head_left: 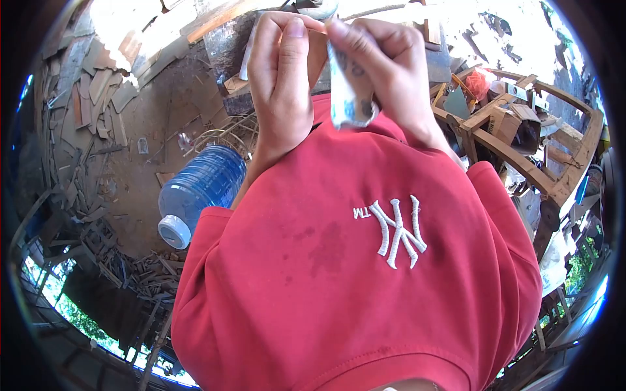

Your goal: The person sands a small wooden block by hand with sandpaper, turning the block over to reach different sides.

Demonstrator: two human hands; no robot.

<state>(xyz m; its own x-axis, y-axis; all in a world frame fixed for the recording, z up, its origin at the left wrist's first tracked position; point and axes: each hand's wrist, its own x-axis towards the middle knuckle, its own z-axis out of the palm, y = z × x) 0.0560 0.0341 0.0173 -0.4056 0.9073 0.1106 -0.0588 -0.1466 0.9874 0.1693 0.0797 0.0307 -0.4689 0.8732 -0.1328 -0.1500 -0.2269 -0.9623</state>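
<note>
1. Right hand [385, 72] is pinching a small white-and-blue packet [351, 98], held up at the far centre above the red shirt [339, 274].
2. Left hand [280, 85] nips its top edge, fingers closed.
3. Seems early on: the packet looks whole, but I can't tell if it's torn.

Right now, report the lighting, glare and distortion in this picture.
Head view: fisheye curves the edges inside a dark round border; sunlight blows out the ground at the top corners; the red shirt is evenly lit and sharp; the left hand and right hand, pinching a small white packet, look slightly soft; the blue water bottle shows faint sheen.
</note>
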